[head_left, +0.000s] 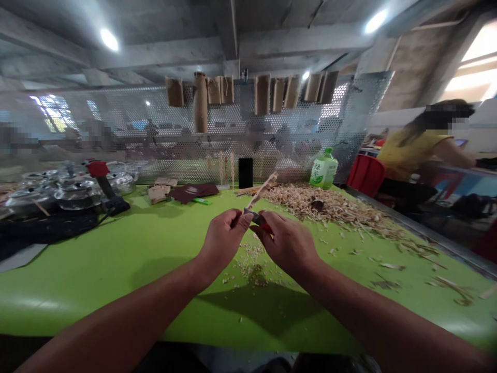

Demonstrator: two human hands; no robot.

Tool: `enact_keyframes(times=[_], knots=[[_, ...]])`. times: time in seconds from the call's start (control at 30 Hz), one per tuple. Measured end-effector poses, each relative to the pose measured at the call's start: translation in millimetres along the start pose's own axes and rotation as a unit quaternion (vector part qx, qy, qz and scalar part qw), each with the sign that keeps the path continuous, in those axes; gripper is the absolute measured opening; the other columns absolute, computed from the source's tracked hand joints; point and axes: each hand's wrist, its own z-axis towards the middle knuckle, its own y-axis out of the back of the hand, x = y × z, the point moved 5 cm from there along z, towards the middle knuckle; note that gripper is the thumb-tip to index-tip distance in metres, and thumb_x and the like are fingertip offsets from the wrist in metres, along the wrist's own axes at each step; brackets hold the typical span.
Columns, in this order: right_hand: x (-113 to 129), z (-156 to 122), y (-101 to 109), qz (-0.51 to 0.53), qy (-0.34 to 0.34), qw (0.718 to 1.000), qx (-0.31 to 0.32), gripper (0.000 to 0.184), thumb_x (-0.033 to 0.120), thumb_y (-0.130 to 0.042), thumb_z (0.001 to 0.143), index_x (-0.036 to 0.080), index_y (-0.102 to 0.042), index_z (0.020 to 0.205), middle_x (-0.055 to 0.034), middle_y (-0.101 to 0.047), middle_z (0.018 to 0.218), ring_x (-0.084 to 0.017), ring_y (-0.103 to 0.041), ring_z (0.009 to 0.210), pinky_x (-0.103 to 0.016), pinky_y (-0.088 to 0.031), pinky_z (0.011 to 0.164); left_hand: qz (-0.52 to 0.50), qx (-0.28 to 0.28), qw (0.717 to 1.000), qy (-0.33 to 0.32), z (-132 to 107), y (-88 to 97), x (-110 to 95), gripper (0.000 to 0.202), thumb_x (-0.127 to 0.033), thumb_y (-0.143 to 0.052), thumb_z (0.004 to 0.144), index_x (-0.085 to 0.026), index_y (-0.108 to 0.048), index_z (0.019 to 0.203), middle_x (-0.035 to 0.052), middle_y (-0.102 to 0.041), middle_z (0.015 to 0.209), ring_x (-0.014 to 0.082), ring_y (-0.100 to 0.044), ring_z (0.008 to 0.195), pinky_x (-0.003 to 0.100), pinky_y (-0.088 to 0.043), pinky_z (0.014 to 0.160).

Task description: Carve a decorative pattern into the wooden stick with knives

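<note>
Clamping carved wood (262, 190) between left hand (223, 242) and right hand (286, 244). Paper bags (263, 94) hanging (contents hidden) above shavings (318, 204) on green table (116, 280).

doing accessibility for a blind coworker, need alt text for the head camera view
Seen from the wearer's head, a left hand and a right hand meet over a bright green table, at a slim carved wooden stick and a small blade with a red part. A heap of pale wood shavings lies beyond, below brown paper bags hanging on a perforated metal screen.
</note>
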Motion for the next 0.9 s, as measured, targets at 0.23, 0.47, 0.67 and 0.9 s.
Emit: enact_keyframes(times=[0.23, 0.47, 0.67, 0.9], knots=[[-17, 11, -16, 0.167, -0.028, 0.983, 0.064, 0.027, 0.042, -0.041, 0.092, 0.02, -0.047, 0.08, -0.0007, -0.053, 0.067, -0.013, -0.045, 0.059, -0.026, -0.026, 0.052, -0.21, 0.152, 0.96, 0.106, -1, -18.2, 9, 0.029, -0.036, -0.05, 0.089, -0.015, -0.057, 0.107, -0.0079, -0.037, 0.052, 0.007, -0.033, 0.044, 0.02, -0.029, 0.044], [-28, 15, -11, 0.209, -0.049, 0.976, 0.042, 0.038, 0.044, -0.032, 0.095, 0.019, -0.049, 0.072, 0.0007, -0.051, 0.059, -0.011, -0.043, 0.052, -0.025, -0.027, 0.051, -0.27, 0.142, 0.945, 0.119, 1, -15.7, 13, 0.026, -0.038, -0.054, 0.086, -0.017, -0.055, 0.103, -0.006, -0.048, 0.065, 0.0045, -0.038, 0.037, 0.019, -0.032, 0.032], [-29, 17, -2, 0.157, -0.024, 0.987, 0.013, 0.032, 0.04, -0.035, 0.094, 0.019, -0.049, 0.076, -0.0017, -0.057, 0.065, -0.012, -0.046, 0.054, -0.025, -0.027, 0.053, -0.244, 0.129, 0.954, 0.119, 1, -12.2, 13, 0.03, -0.043, -0.055, 0.086, -0.017, -0.056, 0.1, -0.0073, -0.045, 0.06, 0.0015, -0.027, 0.031, 0.018, -0.018, 0.028], [-24, 15, -1, 0.083, -0.005, 0.996, 0.024, 0.036, 0.043, -0.032, 0.095, 0.019, -0.056, 0.083, -0.0053, -0.06, 0.066, -0.014, -0.048, 0.055, -0.027, -0.025, 0.053, -0.23, 0.129, 0.955, 0.139, -2, -10.6, 10, 0.027, -0.041, -0.055, 0.085, -0.017, -0.057, 0.099, -0.0087, -0.038, 0.055, 0.0021, -0.024, 0.032, 0.019, -0.016, 0.03]])
